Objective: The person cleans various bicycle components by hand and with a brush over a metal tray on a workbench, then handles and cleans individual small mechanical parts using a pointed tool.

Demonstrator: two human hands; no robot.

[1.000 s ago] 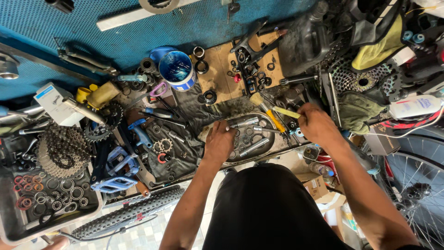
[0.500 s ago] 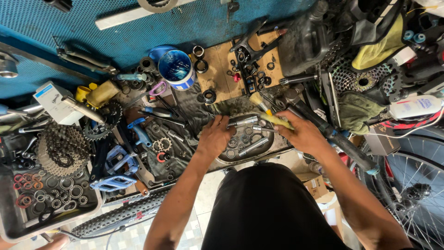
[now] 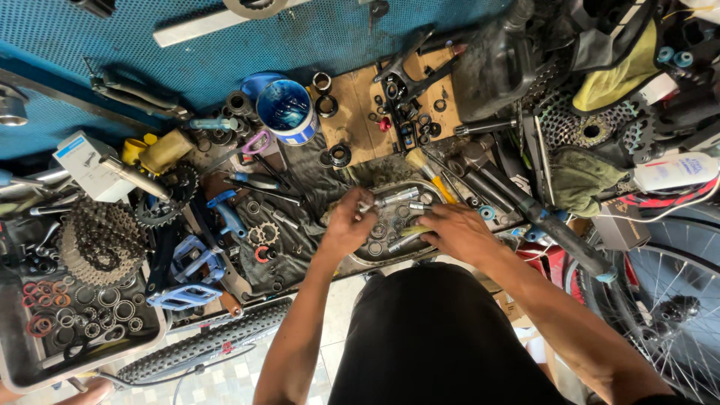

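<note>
Looking from the left edge of the bench, we see a grey tray [image 3: 22,360] of coloured rings, then a cassette [image 3: 94,240] and blue pedals [image 3: 187,274]. At the front edge lies an oval metal tray [image 3: 375,259] of small parts. Our left hand [image 3: 346,225] pinches a small silver piece over it; our right hand [image 3: 457,232] holds a yellowish tool, fingers closed. The sorting seems unfinished: many parts remain inside.

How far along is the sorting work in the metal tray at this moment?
Done: small rings and sockets already lie in the metal tray. In hand: the left hand pinches a small metal part at the tray's edge, and the right hand rests over the tray. Left: many loose parts still cover the dark cloth.
</note>
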